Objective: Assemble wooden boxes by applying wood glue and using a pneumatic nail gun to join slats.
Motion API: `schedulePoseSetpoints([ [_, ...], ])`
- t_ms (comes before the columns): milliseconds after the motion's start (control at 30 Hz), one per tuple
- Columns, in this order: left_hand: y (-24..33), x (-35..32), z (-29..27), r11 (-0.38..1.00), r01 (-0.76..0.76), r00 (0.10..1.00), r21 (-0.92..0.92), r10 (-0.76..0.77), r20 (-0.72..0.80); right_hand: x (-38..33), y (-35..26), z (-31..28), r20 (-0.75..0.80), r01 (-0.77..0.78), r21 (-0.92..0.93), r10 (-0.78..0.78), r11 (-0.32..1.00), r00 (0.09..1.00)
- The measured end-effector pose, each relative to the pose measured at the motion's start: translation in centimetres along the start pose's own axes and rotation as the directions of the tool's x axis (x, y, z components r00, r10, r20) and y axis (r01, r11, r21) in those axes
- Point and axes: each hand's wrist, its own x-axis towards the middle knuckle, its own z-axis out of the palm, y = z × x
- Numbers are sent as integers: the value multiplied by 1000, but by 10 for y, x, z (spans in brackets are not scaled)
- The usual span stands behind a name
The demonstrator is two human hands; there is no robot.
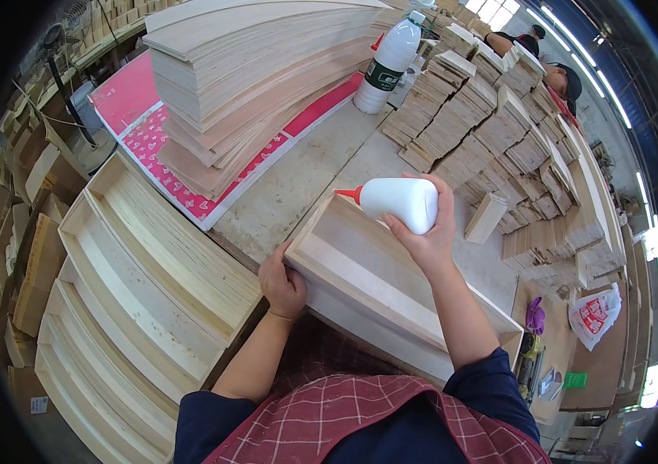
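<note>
While the left fingers (273, 267) clamp one wooden box frame (317, 236), the right fingers (445, 198) grip one white bottle (400, 204).

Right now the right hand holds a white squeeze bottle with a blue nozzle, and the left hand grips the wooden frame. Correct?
Not quite: the nozzle is red, not blue, as the head view shows. The rest stands: the right hand holds the white squeeze bottle, and the left hand grips the wooden frame.

Open tabletop (321, 161) beyond the wooden frame (348, 298), sheet stack (244, 85) barring left, block piles (491, 127) barring right
</note>
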Motion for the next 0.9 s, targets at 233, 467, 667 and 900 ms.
schedulePoseSetpoints([
  [233, 0, 0, -2, 1000, 25, 999, 11, -25, 34, 3, 5, 3, -56, -78, 46, 80, 996, 995],
  [467, 1, 1, 0, 1000, -4, 1000, 1, 4, -1, 2, 0, 0, -65, -193, 111, 201, 975, 977],
  [667, 3, 2, -1, 1000, 6, 1000, 7, -6, -20, 2, -1, 1, -136, -224, -2, 222, 975, 966],
  [900, 2, 3, -1, 1000, -5, 1000, 0, 5, -31, -7, -9, 2, -46, -136, 68, 139, 988, 989],
])
